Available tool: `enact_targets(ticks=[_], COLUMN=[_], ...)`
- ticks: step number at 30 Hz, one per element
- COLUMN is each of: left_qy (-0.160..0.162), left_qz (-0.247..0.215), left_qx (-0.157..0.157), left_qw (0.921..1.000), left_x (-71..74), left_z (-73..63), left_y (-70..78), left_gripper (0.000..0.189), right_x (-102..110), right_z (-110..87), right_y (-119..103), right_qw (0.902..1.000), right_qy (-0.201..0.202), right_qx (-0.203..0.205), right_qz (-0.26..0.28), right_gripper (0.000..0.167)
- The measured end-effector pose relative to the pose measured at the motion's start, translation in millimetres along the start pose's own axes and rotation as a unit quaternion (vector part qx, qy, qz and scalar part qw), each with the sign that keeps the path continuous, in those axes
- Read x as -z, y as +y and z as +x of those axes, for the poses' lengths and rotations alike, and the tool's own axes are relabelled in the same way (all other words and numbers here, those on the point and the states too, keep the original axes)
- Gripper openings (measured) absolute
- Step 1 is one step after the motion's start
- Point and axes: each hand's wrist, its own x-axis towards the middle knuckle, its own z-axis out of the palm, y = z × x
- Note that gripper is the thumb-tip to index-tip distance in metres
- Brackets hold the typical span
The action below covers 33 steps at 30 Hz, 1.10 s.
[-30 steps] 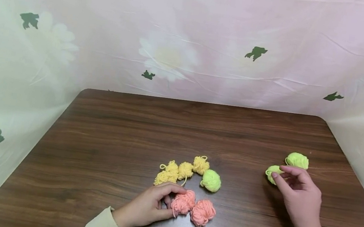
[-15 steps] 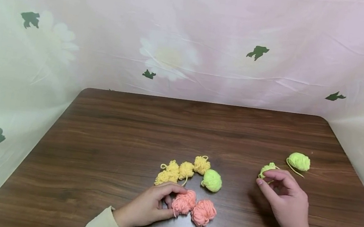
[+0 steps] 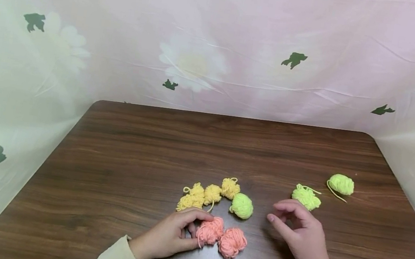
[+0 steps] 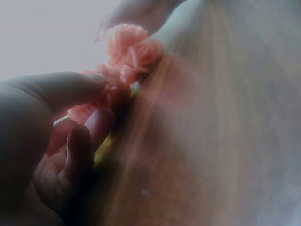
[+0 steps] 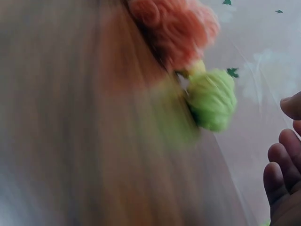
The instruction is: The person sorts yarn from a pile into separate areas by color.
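Note:
My left hand [image 3: 173, 233] pinches a pink yarn ball [image 3: 211, 230] between thumb and fingers, close over the table. Pressed up to its right side is a second pink ball [image 3: 232, 242], also visible behind the thumb in the left wrist view. My right hand [image 3: 301, 242] hovers with nothing in it, fingers loosely bent and thumb apart from them. Left of its fingertips lies a round green yarn ball [image 3: 242, 206]. Just beyond the knuckles a looser green ball [image 3: 306, 197] rests with a loose strand; farther right is another green ball [image 3: 342, 184], its tail trailing.
Several yellow yarn balls [image 3: 212, 195] lie in a slanting row behind the pink ones, partly hidden by the left hand. The dark wooden table [image 3: 142, 138] ends at a flowered cloth backdrop [image 3: 237, 27], with pale cloth at both sides.
My right hand has let go of the looser green ball, which now sits a little left of its earlier place, and has moved left toward the round green one. The left hand stays put.

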Motion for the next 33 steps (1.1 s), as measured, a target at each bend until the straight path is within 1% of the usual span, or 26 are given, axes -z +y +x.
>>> enact_targets(ticks=[3,7,15,20,24,29,33], left_qy=[-0.002,-0.004,-0.005,-0.004,-0.005,-0.004,-0.003], left_qz=[-0.006,-0.009,-0.008,-0.005,-0.007,-0.011,-0.014], left_qx=[0.009,0.018,0.009,0.004,0.003,0.005,0.007], left_qw=[0.9999,0.9998,0.9999,1.0,1.0,0.9999,0.9999], left_x=[0.6,1.2,0.8,0.3,0.1,0.5,0.6], left_z=[-0.1,0.0,-0.6,-0.1,0.3,0.3,0.2], left_y=[0.8,1.7,0.6,0.1,0.1,1.4,1.5], left_gripper=[0.046,0.046,0.046,0.046,0.046,0.045,0.045], right_x=[-9,-18,-33,-38,-41,-42,-42], right_z=[-0.9,-1.0,5.0,10.9,15.0,17.9,18.8], right_y=[1,2,5,5,6,4,1], right_qw=[0.9997,0.9993,0.9977,0.9957,0.9912,0.9806,0.9758], right_qy=[-0.02,-0.037,-0.063,-0.075,-0.102,-0.151,-0.162], right_qx=[-0.004,-0.006,-0.023,-0.038,-0.056,-0.083,-0.098], right_qz=[0.012,0.007,-0.008,-0.041,-0.064,-0.095,-0.109], right_gripper=[0.033,0.036,0.041,0.043,0.049,0.056,0.054])
